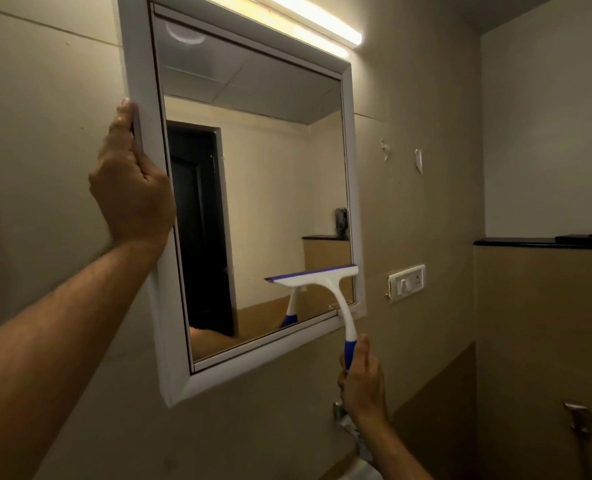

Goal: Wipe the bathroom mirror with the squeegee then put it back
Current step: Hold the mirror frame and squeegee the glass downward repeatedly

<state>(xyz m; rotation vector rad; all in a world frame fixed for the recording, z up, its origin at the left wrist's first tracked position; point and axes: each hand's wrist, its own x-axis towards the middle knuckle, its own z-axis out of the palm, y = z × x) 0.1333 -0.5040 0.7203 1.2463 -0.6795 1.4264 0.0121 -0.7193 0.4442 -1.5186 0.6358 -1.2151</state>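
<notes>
The bathroom mirror (267, 174) hangs on the wall in a white frame. My left hand (133, 188) grips the frame's left edge, thumb up along it. A white squeegee (322, 280) with a blue rubber blade and blue handle rests with its blade against the glass in the lower right corner, just above the bottom frame. My right hand (360, 379) is closed around the blue handle below the mirror. The squeegee's reflection shows in the glass beside it.
A lit tube lamp (319, 20) runs above the mirror. A white switch plate (406, 283) sits right of the frame, two small hooks above it. A black ledge (544, 242) crosses the right wall. A metal tap (345, 419) is under my right wrist.
</notes>
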